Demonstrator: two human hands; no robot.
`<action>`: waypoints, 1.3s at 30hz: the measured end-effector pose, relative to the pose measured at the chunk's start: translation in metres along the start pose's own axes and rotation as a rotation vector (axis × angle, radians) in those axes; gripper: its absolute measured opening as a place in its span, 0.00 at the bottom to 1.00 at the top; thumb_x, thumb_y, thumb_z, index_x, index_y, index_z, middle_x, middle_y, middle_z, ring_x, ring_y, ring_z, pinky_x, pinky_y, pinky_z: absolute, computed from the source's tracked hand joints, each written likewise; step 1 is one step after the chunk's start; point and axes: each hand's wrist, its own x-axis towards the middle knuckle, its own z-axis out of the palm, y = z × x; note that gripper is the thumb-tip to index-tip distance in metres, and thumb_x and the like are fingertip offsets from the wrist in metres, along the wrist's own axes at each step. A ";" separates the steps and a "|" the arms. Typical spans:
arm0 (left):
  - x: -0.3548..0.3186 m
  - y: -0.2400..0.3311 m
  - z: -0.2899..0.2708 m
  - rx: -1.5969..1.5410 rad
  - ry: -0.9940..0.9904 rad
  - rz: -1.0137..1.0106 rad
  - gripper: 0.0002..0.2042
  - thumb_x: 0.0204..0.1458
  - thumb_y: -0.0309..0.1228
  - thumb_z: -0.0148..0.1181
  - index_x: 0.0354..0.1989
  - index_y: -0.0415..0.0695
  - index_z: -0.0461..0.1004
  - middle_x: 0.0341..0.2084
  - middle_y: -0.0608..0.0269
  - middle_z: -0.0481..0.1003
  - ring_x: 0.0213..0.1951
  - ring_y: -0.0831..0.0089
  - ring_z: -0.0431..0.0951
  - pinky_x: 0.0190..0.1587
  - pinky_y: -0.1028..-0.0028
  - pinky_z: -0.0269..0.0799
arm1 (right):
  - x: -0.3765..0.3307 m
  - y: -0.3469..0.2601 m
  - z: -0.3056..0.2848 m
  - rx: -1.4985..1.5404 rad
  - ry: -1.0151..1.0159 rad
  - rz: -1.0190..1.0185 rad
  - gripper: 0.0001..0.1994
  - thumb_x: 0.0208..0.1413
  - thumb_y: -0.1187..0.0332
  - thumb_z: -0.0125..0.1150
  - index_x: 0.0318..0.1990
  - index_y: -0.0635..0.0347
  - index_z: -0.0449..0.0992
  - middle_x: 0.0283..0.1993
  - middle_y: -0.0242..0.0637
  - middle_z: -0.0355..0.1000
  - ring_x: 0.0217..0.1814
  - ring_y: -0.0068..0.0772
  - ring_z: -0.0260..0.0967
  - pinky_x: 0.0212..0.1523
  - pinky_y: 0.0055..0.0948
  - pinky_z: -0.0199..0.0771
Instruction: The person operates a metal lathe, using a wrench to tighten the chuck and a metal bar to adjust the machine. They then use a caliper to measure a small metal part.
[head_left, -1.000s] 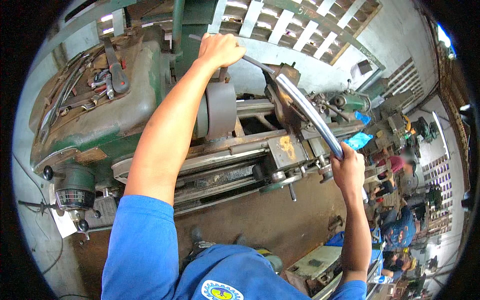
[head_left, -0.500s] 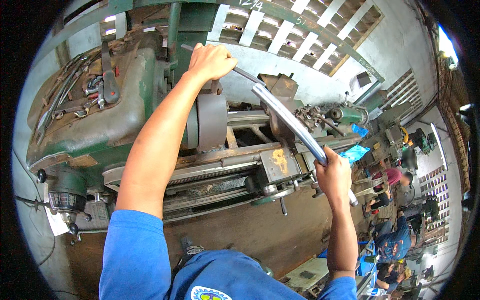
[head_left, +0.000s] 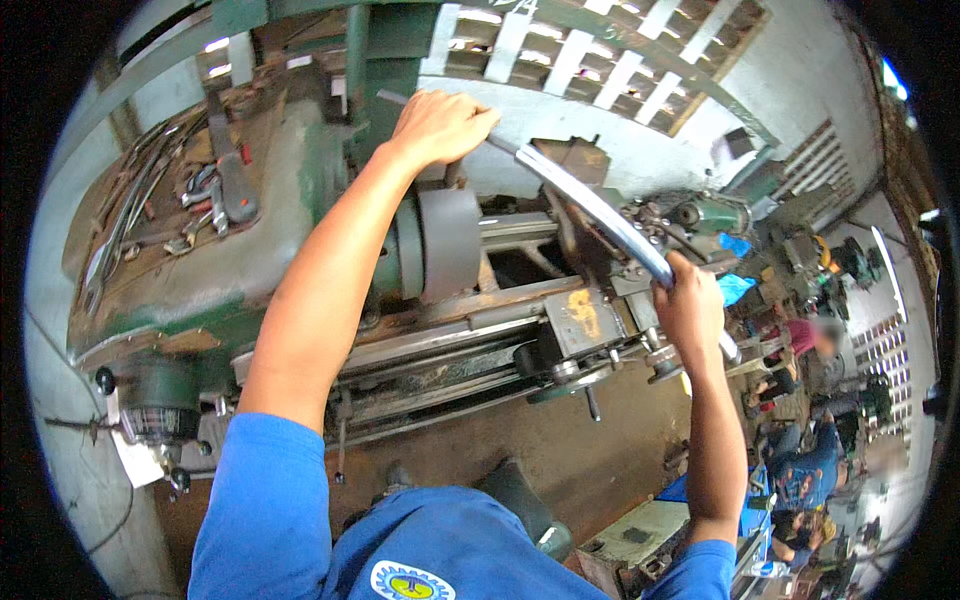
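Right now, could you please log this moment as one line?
left hand: gripping long curved shiny metal bar | right hand: gripping bar | below: green lathe

Tools (head_left: 215, 195) lie on the lathe (head_left: 300, 250) — left of the chuck (head_left: 450, 240).

Daylight enters through the slatted openings (head_left: 600, 50) at the far wall and washes them out to white. The scene is evenly bright, with soft shadows under the lathe (head_left: 300, 260). Straight edges bow toward the black fisheye rim, and the far right blurs.
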 end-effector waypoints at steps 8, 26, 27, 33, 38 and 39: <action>0.002 -0.027 -0.009 0.194 0.177 -0.127 0.26 0.58 0.48 0.47 0.27 0.38 0.83 0.32 0.39 0.80 0.42 0.41 0.80 0.53 0.51 0.72 | 0.030 -0.008 0.011 -0.043 -0.075 -0.112 0.11 0.51 0.65 0.68 0.34 0.59 0.73 0.31 0.51 0.78 0.36 0.57 0.79 0.38 0.54 0.78; -0.070 0.058 -0.066 -0.152 -0.602 -0.921 0.45 0.62 0.68 0.37 0.77 0.45 0.46 0.63 0.45 0.69 0.61 0.51 0.74 0.62 0.53 0.69 | 0.298 0.272 0.091 -0.168 0.117 0.100 0.25 0.57 0.57 0.59 0.62 0.48 0.74 0.54 0.52 0.77 0.58 0.53 0.75 0.57 0.49 0.74; -0.073 0.053 -0.070 -0.117 -0.619 -0.642 0.46 0.60 0.67 0.44 0.77 0.45 0.47 0.66 0.45 0.66 0.66 0.53 0.67 0.68 0.55 0.61 | 0.278 0.303 0.086 -0.107 0.107 0.071 0.23 0.56 0.57 0.59 0.59 0.53 0.76 0.51 0.55 0.77 0.56 0.53 0.76 0.55 0.47 0.74; -0.067 0.023 0.000 -1.271 -0.209 -0.450 0.27 0.49 0.24 0.58 0.62 0.39 0.67 0.62 0.46 0.71 0.69 0.59 0.63 0.65 0.53 0.64 | 0.057 0.347 0.079 1.030 -0.487 0.225 0.16 0.54 0.57 0.70 0.28 0.49 0.66 0.21 0.20 0.58 0.19 0.16 0.54 0.19 0.22 0.52; -0.038 0.059 0.075 -0.886 0.812 -0.688 0.10 0.48 0.24 0.65 0.38 0.40 0.72 0.28 0.61 0.74 0.33 0.67 0.76 0.44 0.68 0.74 | -0.113 0.268 0.085 1.093 -0.759 0.724 0.20 0.49 0.63 0.78 0.38 0.55 0.67 0.27 0.24 0.63 0.22 0.19 0.61 0.20 0.23 0.64; -0.032 0.063 0.078 -0.981 0.966 -0.601 0.11 0.50 0.26 0.65 0.39 0.39 0.72 0.30 0.60 0.74 0.31 0.67 0.75 0.44 0.70 0.73 | -0.133 0.249 0.097 1.156 -0.811 0.769 0.20 0.50 0.63 0.78 0.38 0.53 0.67 0.28 0.23 0.62 0.24 0.17 0.60 0.21 0.23 0.63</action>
